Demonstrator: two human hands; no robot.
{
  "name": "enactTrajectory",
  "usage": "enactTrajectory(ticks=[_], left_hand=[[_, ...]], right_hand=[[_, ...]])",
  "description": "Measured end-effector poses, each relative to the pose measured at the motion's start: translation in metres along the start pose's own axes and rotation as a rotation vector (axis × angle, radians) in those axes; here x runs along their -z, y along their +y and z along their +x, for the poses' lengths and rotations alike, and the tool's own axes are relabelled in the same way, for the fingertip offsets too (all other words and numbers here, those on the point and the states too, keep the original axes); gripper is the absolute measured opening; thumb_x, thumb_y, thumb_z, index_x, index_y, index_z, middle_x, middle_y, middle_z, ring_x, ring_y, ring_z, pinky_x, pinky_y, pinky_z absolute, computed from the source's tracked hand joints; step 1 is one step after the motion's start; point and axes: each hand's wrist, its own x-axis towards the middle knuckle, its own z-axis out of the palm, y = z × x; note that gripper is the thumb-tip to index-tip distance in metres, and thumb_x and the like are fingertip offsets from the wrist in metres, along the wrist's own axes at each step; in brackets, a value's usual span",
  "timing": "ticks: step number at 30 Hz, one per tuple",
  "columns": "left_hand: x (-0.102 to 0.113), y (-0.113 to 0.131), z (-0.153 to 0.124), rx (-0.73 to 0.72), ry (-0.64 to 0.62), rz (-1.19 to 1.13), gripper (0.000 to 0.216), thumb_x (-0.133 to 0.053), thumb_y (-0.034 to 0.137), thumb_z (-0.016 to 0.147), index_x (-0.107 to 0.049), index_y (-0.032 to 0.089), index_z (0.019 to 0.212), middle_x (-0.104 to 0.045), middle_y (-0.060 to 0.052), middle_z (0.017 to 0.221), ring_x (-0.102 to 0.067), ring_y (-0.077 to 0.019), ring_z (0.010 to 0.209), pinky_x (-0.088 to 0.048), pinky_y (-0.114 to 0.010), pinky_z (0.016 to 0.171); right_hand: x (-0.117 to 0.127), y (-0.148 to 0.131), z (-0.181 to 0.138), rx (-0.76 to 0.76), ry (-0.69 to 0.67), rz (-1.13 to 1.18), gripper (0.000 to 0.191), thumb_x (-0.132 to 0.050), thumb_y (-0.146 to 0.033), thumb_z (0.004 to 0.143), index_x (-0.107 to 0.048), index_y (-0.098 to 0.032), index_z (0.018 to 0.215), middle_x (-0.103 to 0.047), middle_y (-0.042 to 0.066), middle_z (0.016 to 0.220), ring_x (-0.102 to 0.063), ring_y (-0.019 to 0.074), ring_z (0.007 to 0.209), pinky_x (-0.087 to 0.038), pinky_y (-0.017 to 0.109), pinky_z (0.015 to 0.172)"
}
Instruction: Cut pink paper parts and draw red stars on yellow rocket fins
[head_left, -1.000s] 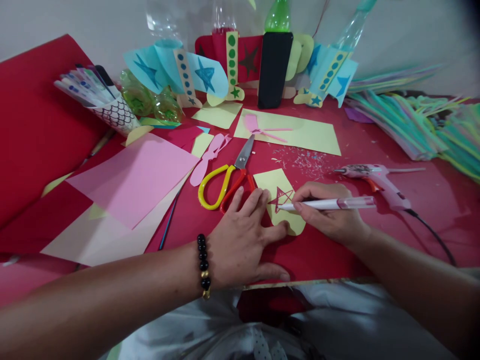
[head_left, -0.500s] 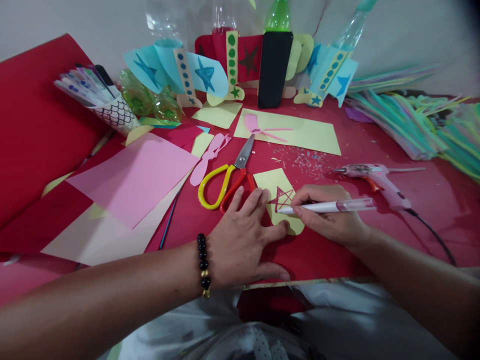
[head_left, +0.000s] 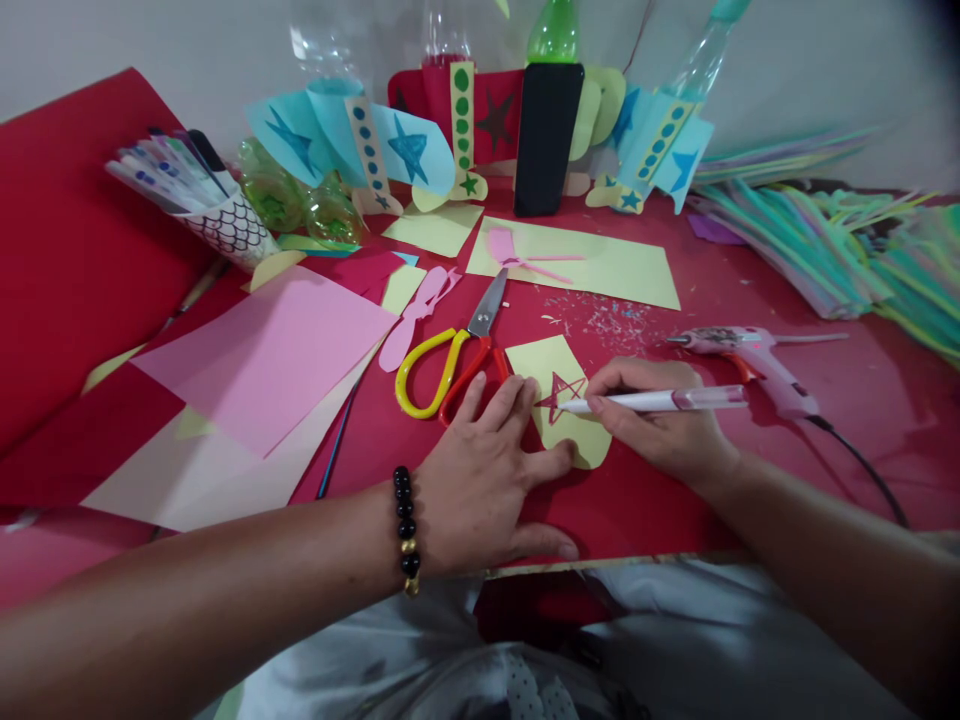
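Observation:
My right hand [head_left: 664, 420] is closed around a white felt-tip pen [head_left: 649, 401], its tip on a drawn dark red star [head_left: 559, 395]. The star is on a small pale yellow paper piece [head_left: 589, 438] with a rounded lower end. Spread flat, my left hand [head_left: 487, 470] presses on the paper's left edge with its fingertips; its thumb rests on the table near the front edge. Just beyond those fingers lie scissors [head_left: 480, 335] with one yellow and one red handle, the red loop partly behind my fingertips.
A pink glue gun [head_left: 772, 365] with a cord lies at right. Pink paper [head_left: 266, 345] and other sheets cover the left, near a pen holder [head_left: 229, 225]. Decorated bottles, a black phone [head_left: 550, 140] and pipe cleaners [head_left: 810, 245] line the back.
The pen tip has moved up slightly within the star, and my right hand has shifted a little with it. My left hand holds its place.

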Motion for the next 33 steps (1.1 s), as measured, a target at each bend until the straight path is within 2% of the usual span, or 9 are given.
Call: enactTrajectory(ticks=[3,9,14,19,24,29,33], left_hand=[[-0.0003,-0.0004,0.0004,0.003,-0.002,-0.004,0.077,-0.043,0.082,0.077,-0.051,0.032,0.134,-0.029,-0.019,0.152,-0.020,-0.0420,0.143,-0.012,-0.065,0.112],[-0.0007,-0.0006,0.0003,0.000,0.009,0.003,0.076,-0.042,0.082,0.077,-0.052,0.033,0.134,-0.030,-0.018,0.152,-0.019,-0.0423,0.143,-0.014,-0.065,0.111],[-0.0007,-0.0002,0.0000,-0.003,0.003,0.000,0.077,-0.041,0.083,0.077,-0.052,0.032,0.134,-0.029,-0.019,0.152,-0.022,-0.0417,0.142,-0.011,-0.065,0.112],[-0.0005,-0.0003,0.0000,-0.002,0.006,0.011,0.076,-0.041,0.082,0.077,-0.051,0.033,0.134,-0.030,-0.020,0.151,-0.020,-0.0424,0.143,-0.014,-0.065,0.111],[-0.0005,-0.0007,0.0000,0.000,0.001,0.007,0.077,-0.041,0.083,0.077,-0.051,0.033,0.135,-0.029,-0.019,0.151,-0.022,-0.0421,0.142,-0.013,-0.065,0.111],[-0.0001,-0.0005,0.0005,-0.006,-0.007,0.006,0.078,-0.041,0.083,0.077,-0.051,0.032,0.135,-0.028,-0.021,0.151,-0.021,-0.0431,0.142,-0.012,-0.066,0.111],[0.0007,-0.0001,0.0004,-0.004,-0.011,-0.002,0.078,-0.041,0.082,0.077,-0.051,0.031,0.135,-0.028,-0.021,0.151,-0.022,-0.0433,0.142,-0.013,-0.066,0.111]], right_hand=[[0.0009,-0.0017,-0.0007,0.034,-0.038,0.038,0.011,-0.061,-0.017,0.082,-0.061,-0.019,0.071,-0.058,-0.003,0.057,-0.048,0.0083,0.048,-0.036,0.022,0.047],[-0.0012,0.0029,-0.0009,-0.046,0.051,0.005,0.008,-0.062,-0.018,0.083,-0.061,-0.019,0.074,-0.063,-0.001,0.064,-0.055,0.0107,0.054,-0.040,0.023,0.051],[0.0009,0.0021,-0.0011,0.014,-0.029,0.017,0.009,-0.062,-0.018,0.081,-0.061,-0.020,0.072,-0.060,-0.002,0.059,-0.050,0.0096,0.049,-0.038,0.024,0.049],[0.0006,0.0015,0.0005,-0.032,0.060,-0.022,0.010,-0.061,-0.020,0.083,-0.060,-0.020,0.073,-0.063,0.000,0.063,-0.055,0.0117,0.054,-0.040,0.024,0.051],[0.0013,-0.0001,-0.0006,0.015,-0.020,0.021,0.011,-0.061,-0.018,0.082,-0.060,-0.020,0.071,-0.059,-0.003,0.058,-0.050,0.0093,0.048,-0.038,0.023,0.048],[0.0018,-0.0014,-0.0010,0.014,0.004,0.030,0.010,-0.061,-0.017,0.081,-0.061,-0.019,0.072,-0.060,-0.002,0.059,-0.050,0.0091,0.049,-0.037,0.023,0.048],[0.0016,-0.0031,-0.0006,0.065,-0.056,0.042,0.009,-0.060,-0.018,0.081,-0.062,-0.019,0.073,-0.060,-0.002,0.058,-0.050,0.0091,0.048,-0.037,0.023,0.048]])
